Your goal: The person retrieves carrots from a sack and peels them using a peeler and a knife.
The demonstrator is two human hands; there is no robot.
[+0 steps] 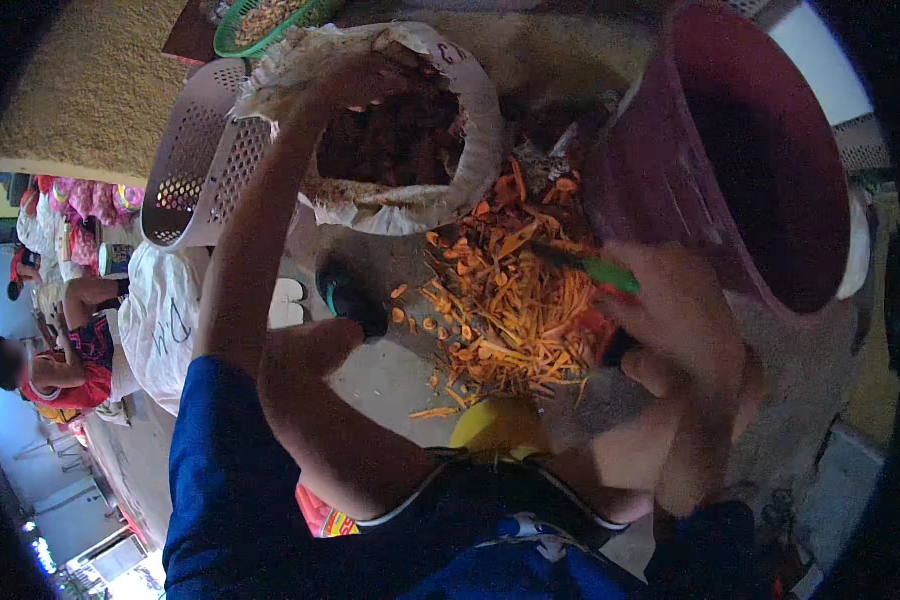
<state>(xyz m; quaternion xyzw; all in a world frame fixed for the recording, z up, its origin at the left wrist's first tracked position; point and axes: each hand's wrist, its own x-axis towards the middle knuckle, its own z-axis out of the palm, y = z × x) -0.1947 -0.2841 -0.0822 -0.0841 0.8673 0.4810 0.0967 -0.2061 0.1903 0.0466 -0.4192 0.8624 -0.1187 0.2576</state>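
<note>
Peelings (505,325), bright orange, heaped on the floor (382,385) beside the purple tub (650,170)!
Right hand (678,305) curls round a green-handled knife (611,273) at the heap's edge; left hand (373,80) reaches into the white sack (481,115), too shadowed to tell how open it is or what it holds.

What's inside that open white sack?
Dark reddish-brown pieces show through the mouth of the white sack, too dim to identify. The left hand covers part of the opening; whatever lies under the top layer is hidden.
</note>
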